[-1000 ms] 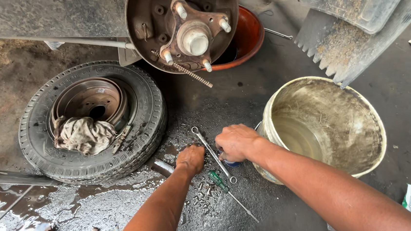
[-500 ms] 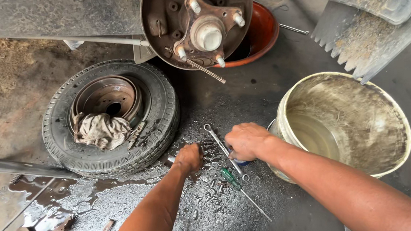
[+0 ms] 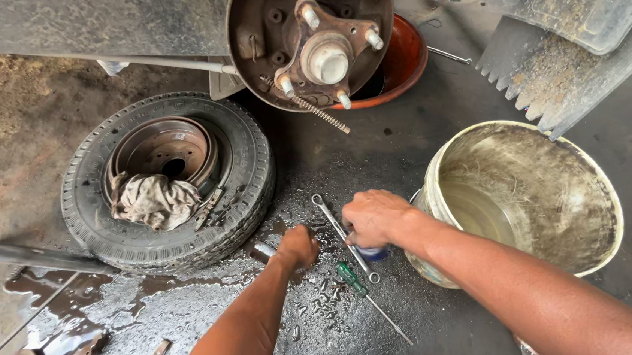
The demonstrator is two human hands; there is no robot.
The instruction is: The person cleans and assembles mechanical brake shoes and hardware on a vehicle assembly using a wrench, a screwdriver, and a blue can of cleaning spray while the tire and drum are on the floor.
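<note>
Grey concrete floor (image 3: 468, 340), oil-stained and wet, puddled (image 3: 140, 314) toward the lower left of both hands. Above them, bare wheel hub (image 3: 326, 50) with studs and a loose spring (image 3: 314, 108), backed by an orange bowl (image 3: 408, 57). Off to the left of the left hand, tyre (image 3: 249, 172) lying flat, brake drum (image 3: 168, 151) inside it, dirty rag (image 3: 152, 201) bunched in the drum.

Left hand (image 3: 298, 247) pressed down on the floor, fingers curled under; open or closed impossible to tell, with a short metal piece (image 3: 263, 251) just beside it. Right hand (image 3: 377, 218) closed around a small blue object (image 3: 373, 253), only its lower end showing. Spanner (image 3: 331, 220) on the floor, passing under the right hand, ring end up-left, other end down-right. Green-handled screwdriver (image 3: 353, 279) just below the right hand, shaft pointing away to the lower right. Small metal bits (image 3: 325, 298) scattered below both hands.

Dirty cream bucket (image 3: 608, 193) close against the right forearm, hemming that side. Tyre edge near the left hand. Open floor below the hands and between bucket and hub. Dark bar (image 3: 24, 254) along the lower left edge.
</note>
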